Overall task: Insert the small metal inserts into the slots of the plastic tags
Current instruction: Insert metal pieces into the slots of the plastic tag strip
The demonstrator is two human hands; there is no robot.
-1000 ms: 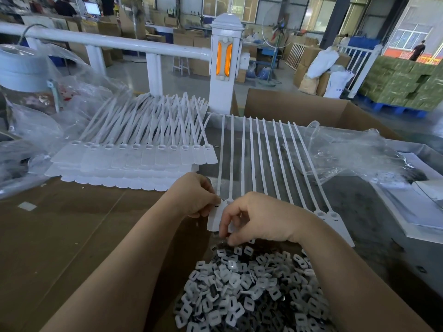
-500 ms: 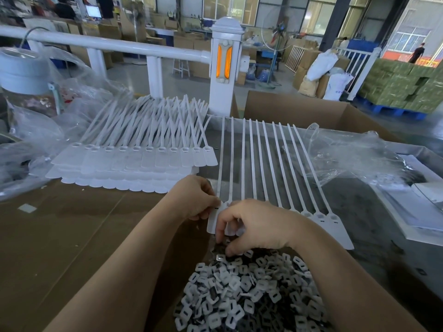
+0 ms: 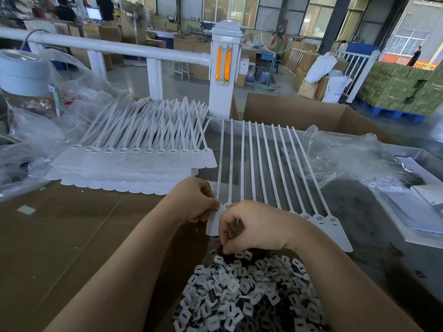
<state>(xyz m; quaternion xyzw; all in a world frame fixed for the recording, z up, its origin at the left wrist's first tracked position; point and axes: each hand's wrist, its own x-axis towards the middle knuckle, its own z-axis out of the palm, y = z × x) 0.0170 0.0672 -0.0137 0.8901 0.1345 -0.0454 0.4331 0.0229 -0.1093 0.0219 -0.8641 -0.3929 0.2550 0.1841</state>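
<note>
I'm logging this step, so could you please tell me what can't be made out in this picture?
- Head view: whether an insert is pinched; the right hand curls over its fingertips.
- The slot of the tag in work: both hands, including the left hand, cover it.
- The pile of inserts: cut off by the bottom edge and the right forearm.

I count eleven strapped tags [image 3: 263, 164] lined before me, a stacked tag pile [image 3: 134, 164], one heap of inserts [image 3: 239, 295].
</note>
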